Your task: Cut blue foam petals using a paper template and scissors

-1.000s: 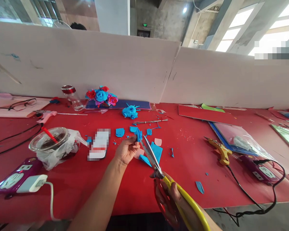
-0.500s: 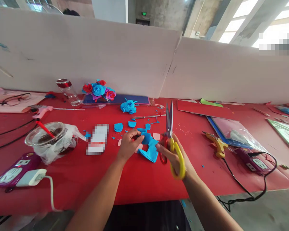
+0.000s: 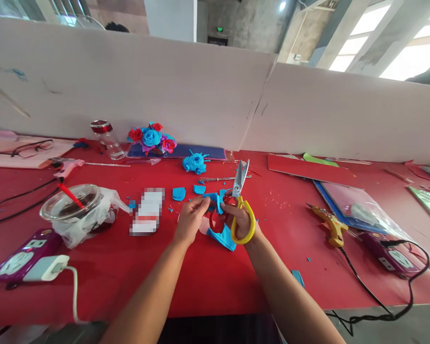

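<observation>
My left hand (image 3: 192, 217) pinches the left end of a small blue paper piece (image 3: 213, 200) above the red table. The fingertips of my right hand (image 3: 241, 220) are at that piece's right end. Hooked in my right hand is a pair of scissors (image 3: 241, 179) with one yellow and one red handle, blades pointing away from me. Under my hands lies a larger folded blue paper (image 3: 224, 237). Cut blue petal shapes (image 3: 178, 193) rest just beyond my left hand. Farther back are a bunch of blue paper roses (image 3: 195, 163) and a red, blue and purple flower arrangement (image 3: 152, 137).
On the left stand a drink cup (image 3: 71, 203) in a plastic bag, a purple power strip (image 3: 28, 253) and a pink glue gun (image 3: 69, 168). A yellow glue gun (image 3: 332, 227) with a black cord lies right. A white partition (image 3: 129, 81) closes off the back.
My right hand has moved left to the small blue piece, its fingertips now at it. The scissors have swung left and lower. A blue scrap now shows at the table's front right.
</observation>
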The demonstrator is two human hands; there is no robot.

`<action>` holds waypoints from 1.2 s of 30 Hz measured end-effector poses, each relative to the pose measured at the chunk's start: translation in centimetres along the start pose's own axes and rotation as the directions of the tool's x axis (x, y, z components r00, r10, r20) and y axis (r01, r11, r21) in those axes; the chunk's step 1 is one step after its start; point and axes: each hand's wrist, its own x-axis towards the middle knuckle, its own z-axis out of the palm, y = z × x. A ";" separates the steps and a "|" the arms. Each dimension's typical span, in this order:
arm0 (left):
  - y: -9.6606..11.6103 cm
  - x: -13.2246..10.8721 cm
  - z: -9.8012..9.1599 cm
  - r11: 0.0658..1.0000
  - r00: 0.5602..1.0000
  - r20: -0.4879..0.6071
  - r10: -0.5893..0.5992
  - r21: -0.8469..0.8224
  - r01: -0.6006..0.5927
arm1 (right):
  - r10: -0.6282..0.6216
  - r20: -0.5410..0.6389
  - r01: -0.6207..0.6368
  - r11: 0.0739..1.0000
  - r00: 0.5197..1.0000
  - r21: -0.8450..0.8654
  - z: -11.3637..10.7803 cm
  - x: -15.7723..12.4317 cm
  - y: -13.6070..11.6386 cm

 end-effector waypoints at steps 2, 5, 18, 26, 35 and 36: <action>-0.3 0.1 0.1 0.998 0.999 0.025 -0.044 -0.048 0.045 | 0.029 0.011 -0.029 0.999 1.000 0.034 -0.3 0.1 0.2; -0.4 0.2 0.4 0.992 0.995 0.016 -0.103 -0.077 0.104 | 0.097 0.016 -0.098 0.993 0.995 0.061 -0.6 -0.1 0.6; -0.2 0.8 -0.4 0.796 0.932 -0.029 -0.362 -0.529 0.293 | 0.099 0.040 -0.094 0.990 0.994 -0.109 0.4 -1.9 -0.6; 0.0 1.8 -1.8 0.491 0.794 -0.028 -0.607 -0.799 0.347 | 0.341 0.155 -0.260 0.885 0.927 -0.387 0.4 -9.7 -2.2; -0.5 2.0 -2.0 0.422 0.765 -0.021 -0.644 -0.843 0.332 | 0.391 0.150 -0.275 0.826 0.908 -0.493 0.3 -11.8 -0.4; -0.5 2.0 -2.0 0.417 0.762 -0.020 -0.647 -0.846 0.333 | 0.385 0.149 -0.270 0.829 0.911 -0.490 0.4 -11.8 -0.5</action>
